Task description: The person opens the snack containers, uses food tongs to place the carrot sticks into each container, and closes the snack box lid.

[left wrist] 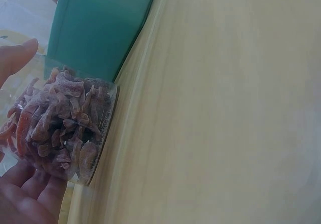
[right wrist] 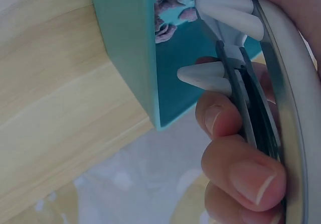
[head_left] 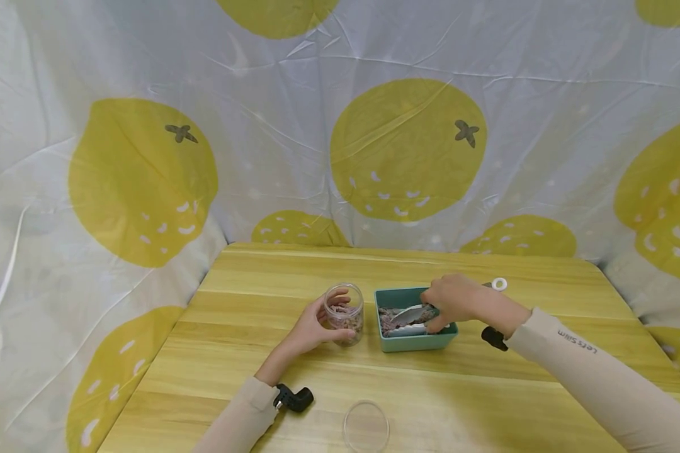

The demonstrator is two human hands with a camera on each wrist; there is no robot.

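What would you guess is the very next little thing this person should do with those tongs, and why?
Probably squeeze the tongs on a few dried pieces in the teal box and lift them. The right hand grips the tongs with their tips down among the pieces, while the left hand holds the open jar, already partly filled, beside the box.

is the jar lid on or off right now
Off. The jar, held upright by the left hand, has an open mouth, and a clear round lid lies apart on the table.
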